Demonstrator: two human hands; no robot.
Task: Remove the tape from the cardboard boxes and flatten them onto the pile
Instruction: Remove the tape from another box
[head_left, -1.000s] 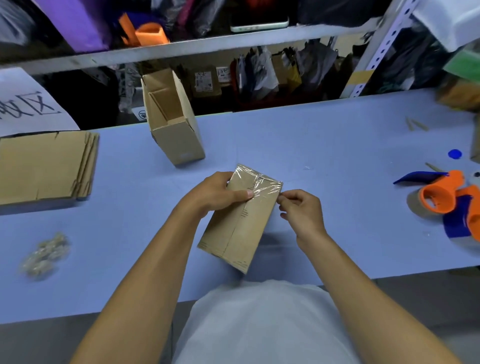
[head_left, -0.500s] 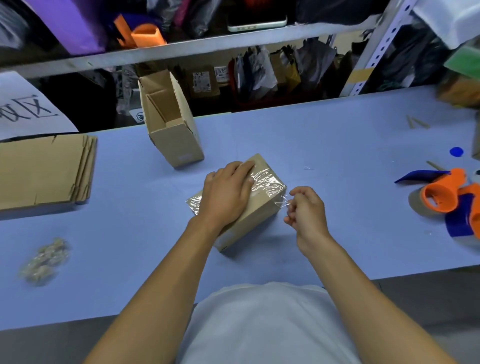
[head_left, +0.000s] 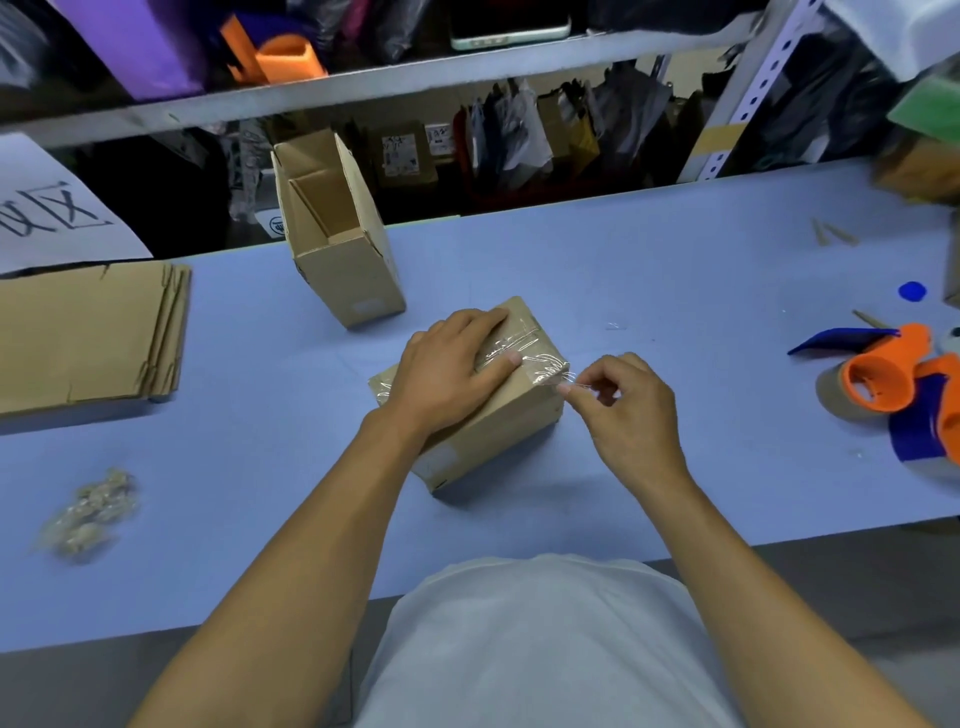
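Left hand (head_left: 449, 371) laid flat on top of the taped cardboard box (head_left: 483, 415), fingers (head_left: 470, 325) nearly straight and spread a little, thumb stretched along the top toward the wrinkled clear tape (head_left: 540, 364); pressing down, not curled round anything. Right hand (head_left: 631, 410) just to the right of that thumb, at the box's right top corner: thumb and forefinger pinched together on the loose end of the tape, lifted slightly off the cardboard, the other fingers (head_left: 623, 364) loosely curled above. Box lying on its side on the blue surface (head_left: 675, 291), directly beneath the left palm, touching the right fingertips only through the tape strip.

Beyond the left fingers, an open empty box (head_left: 337, 244) standing upright, apart from the taped one. Far to the left of the left hand, the pile of flattened boxes (head_left: 88, 332) lying flat. Nearer and to the left of the left forearm, a crumpled wad of used tape (head_left: 88, 512). Well to the right of the right hand, orange and blue tape dispensers (head_left: 893, 389) at the surface's edge.
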